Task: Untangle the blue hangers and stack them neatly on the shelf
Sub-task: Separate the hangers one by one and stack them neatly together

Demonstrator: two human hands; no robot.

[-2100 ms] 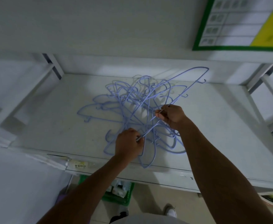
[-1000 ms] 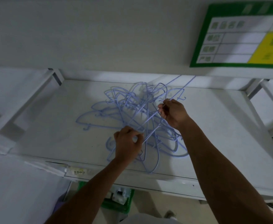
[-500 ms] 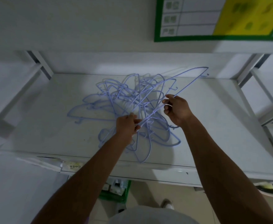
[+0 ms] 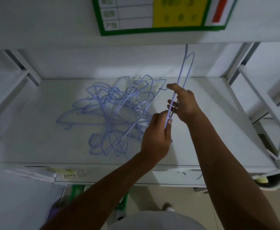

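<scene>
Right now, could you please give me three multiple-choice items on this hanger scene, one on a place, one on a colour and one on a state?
1. Where does the tangled pile lie?
A. On the white shelf
B. On the floor
C. In a green crate

2. What colour is the border of the sign on the wall?
A. Red
B. Green
C. Black

3. How is the lifted hanger held?
A. It lies flat, untouched
B. It hangs from a rail
C. Both hands hold it, raised beside the pile

Answers: 1 A, the pile rests on the shelf surface. 2 B, a green frame edges the sign. 3 C, the left hand pinches its lower end and the right hand grips it higher up.
</scene>
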